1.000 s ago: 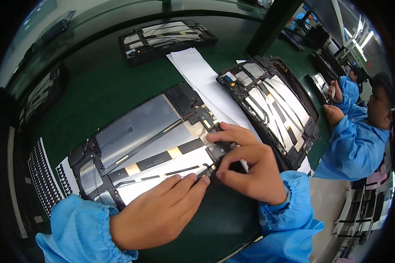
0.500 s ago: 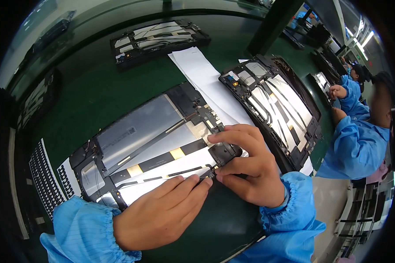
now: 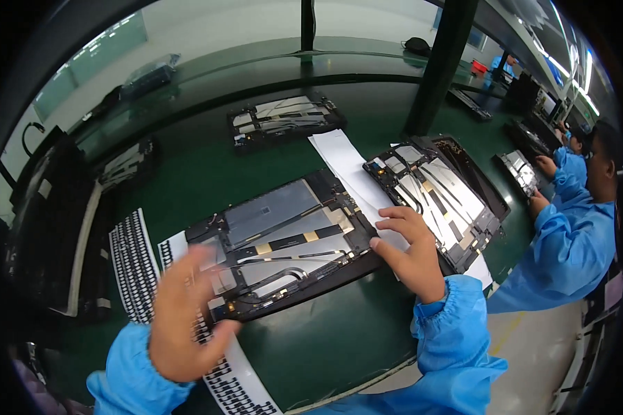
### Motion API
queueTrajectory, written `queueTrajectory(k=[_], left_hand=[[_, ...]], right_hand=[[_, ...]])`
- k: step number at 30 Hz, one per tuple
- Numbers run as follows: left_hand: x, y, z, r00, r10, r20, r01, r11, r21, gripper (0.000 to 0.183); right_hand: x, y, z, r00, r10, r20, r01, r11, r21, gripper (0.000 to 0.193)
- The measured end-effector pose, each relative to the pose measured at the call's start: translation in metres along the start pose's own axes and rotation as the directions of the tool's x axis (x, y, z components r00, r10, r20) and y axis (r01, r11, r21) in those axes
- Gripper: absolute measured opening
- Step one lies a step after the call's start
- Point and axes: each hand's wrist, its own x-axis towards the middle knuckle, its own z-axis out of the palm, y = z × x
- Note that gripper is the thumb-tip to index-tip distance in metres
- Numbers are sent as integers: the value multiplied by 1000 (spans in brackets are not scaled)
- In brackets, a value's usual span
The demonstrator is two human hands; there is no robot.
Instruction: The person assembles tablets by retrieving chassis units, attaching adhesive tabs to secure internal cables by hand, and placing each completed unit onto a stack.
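Observation:
An opened tablet lies tilted on the green table before me, its grey battery, black cables, gold-marked strip and small circuit boards showing. At its right end is my right hand, fingers apart and thumb at the tablet's corner, holding nothing. My left hand, partly smeared by motion, is raised at the tablet's left end with fingers and thumb spread. Beneath and beside that hand are white sheets with rows of small black pieces, one sheet farther left and another nearer me.
A second opened tablet sits to the right, next to white paper. Another lies farther back. A dark post rises behind. At the right, a co-worker in a blue sleeve handles a similar device.
My left hand has left the tablet's near edge and moved left, its fingers spreading. My right hand has opened from its pinch near the corner. The view has shifted, showing more at the left.

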Motion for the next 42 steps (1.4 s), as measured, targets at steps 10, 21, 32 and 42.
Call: queueTrajectory(k=[10, 21, 32, 42], left_hand=[[-60, -39, 28, 970, -236, -55, 210, 930, -301, 46], [-83, -42, -146, 564, 43, -825, 317, 911, 264, 51], [-116, -106, -158, 340, -12, -940, 722, 644, 253, 35], [-109, -124, -143, 314, -38, -949, 665, 722, 191, 67]], right_hand=[[5, -12, 26, 969, 202, -143, -182, 973, 143, 28], [195, -213, 113, 989, -105, 108, -18, 631, 776, 29], [290, -340, 347, 960, -276, -38, 215, 647, 732, 30], [259, -210, 419, 788, -584, 197, 542, 808, 229, 35]])
